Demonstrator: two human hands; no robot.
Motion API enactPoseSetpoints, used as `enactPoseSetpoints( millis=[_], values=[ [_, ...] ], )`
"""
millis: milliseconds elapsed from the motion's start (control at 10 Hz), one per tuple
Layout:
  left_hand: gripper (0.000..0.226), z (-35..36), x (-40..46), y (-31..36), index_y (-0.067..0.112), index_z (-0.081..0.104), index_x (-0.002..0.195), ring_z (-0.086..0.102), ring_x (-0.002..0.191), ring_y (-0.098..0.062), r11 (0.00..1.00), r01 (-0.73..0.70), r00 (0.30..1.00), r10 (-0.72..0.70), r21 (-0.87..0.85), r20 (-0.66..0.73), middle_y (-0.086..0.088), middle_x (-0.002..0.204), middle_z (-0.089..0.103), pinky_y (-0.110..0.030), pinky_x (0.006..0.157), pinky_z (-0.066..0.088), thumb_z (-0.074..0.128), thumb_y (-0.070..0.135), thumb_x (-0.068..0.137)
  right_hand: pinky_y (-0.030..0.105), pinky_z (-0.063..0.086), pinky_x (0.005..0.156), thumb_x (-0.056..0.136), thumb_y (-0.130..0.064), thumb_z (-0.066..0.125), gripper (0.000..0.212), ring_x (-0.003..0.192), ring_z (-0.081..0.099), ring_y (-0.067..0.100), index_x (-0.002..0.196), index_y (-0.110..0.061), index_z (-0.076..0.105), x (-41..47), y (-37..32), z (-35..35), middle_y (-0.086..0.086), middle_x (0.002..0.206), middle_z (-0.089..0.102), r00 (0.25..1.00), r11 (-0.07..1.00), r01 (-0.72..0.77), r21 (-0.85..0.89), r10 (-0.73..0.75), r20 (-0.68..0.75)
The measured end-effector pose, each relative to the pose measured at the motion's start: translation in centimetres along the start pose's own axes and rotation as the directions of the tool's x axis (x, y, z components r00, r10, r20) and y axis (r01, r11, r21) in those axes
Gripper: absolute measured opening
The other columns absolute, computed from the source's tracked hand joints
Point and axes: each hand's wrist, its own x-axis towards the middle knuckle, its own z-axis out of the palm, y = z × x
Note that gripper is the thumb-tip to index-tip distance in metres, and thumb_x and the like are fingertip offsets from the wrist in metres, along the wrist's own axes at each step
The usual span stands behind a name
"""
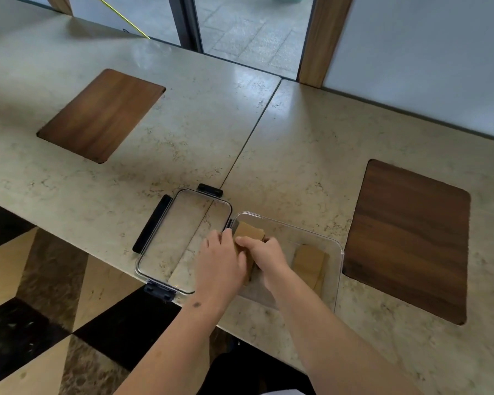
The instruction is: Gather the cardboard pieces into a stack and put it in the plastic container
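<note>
- Cardboard stack [250, 233] sits at the left end of the plastic container [338, 269], long axis running near-to-far, tilted against the left wall.
- Both hands hold it: left hand [218, 260] flat on its left face, right hand [264, 252] with grip clamped over the top edge.
- Another cardboard piece [308, 262] lies to the right inside the container, apart from the stack.
- Container rests on the desk [297, 166]; lid [180, 238] lies open just left of it.
- Both forearms reach in from the near side, wrists angled down.
</note>
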Motion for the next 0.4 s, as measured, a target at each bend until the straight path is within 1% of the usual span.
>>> enactPoseSetpoints(
  millis=[100, 200, 300, 400],
  values=[
    [0.044, -1.7, 1.2, 3.0, 0.016, 0.051, 0.139, 0.052, 0.119, -0.027, 0.980, -0.121, 0.993, 0.118, 0.158, 0.029, -0.009, 0.135, 0.052, -0.034, 0.095, 0.046, 0.056, 0.033, 0.098, 0.029, 0.047, 0.062, 0.082, -0.024, 0.083, 0.041, 0.078, 0.062, 0.018, 0.109, -0.009, 0.057, -1.9, -1.7, -2.3, 0.011, 0.100, 0.067, 0.999, 0.999, 0.043, -0.028, -0.043, 0.003],
    [0.037, -3.3, 2.2, 8.0, 0.016, 0.059, 0.131, 0.054, 0.119, -0.031, 0.927, -0.304, 0.952, 0.286, 0.220, 0.111, -0.010, 0.132, 0.057, -0.037, 0.091, 0.047, 0.055, 0.029, 0.096, 0.055, 0.056, 0.075, 0.090, -0.022, 0.072, 0.017, 0.077, 0.054, 0.022, 0.089, -0.010, 0.059, -4.2, -3.9, -6.5, 0.013, 0.086, 0.054, 0.993, 0.993, 0.107, -0.053, -0.109, -0.039],
    [0.038, -4.0, 2.6, 13.5, 0.016, 0.059, 0.137, 0.056, 0.123, -0.033, 0.841, -0.499, 0.865, 0.469, 0.208, 0.181, -0.012, 0.135, 0.059, -0.039, 0.100, 0.047, 0.053, 0.027, 0.101, 0.044, 0.050, 0.105, 0.101, -0.017, 0.060, 0.025, 0.113, 0.064, 0.031, 0.123, -0.007, 0.063, -6.7, -6.2, -12.1, 0.017, 0.120, 0.066, 0.965, 0.944, 0.216, -0.249, -0.245, -0.092],
    [0.036, -5.7, 1.1, 20.2, 0.014, 0.059, 0.141, 0.058, 0.130, -0.032, 0.780, -0.606, 0.774, 0.534, 0.155, 0.339, -0.012, 0.140, 0.062, -0.039, 0.103, 0.048, 0.054, 0.022, 0.106, 0.038, 0.054, 0.085, 0.102, -0.028, 0.058, 0.041, 0.121, 0.066, 0.031, 0.136, -0.006, 0.062, -10.4, -8.1, -18.7, 0.016, 0.139, 0.065, 0.959, 0.953, 0.177, -0.246, -0.223, -0.174]
  ],
)
